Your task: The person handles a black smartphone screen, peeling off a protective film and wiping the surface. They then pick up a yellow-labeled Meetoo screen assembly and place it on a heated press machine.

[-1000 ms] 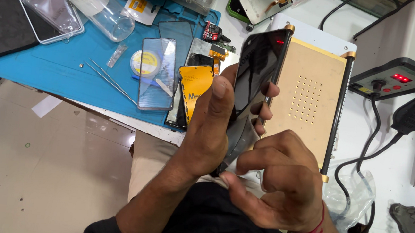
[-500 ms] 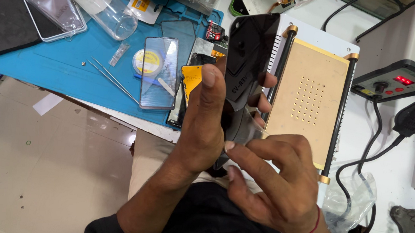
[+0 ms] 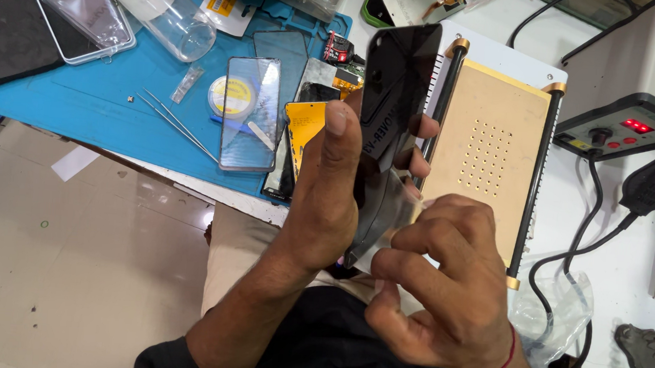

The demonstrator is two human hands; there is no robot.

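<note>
Blue mat, left hand gripping black panel, right hand beside

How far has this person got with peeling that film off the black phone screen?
Partway, apparently. The left hand holds the black screen panel upright; the right hand pinches a clear film, lifted at the lower end. The upper part shows no lifted film, so that probably remains.

Glossy black glass panel, clear plastic film, matt blue rubber mat.
</note>
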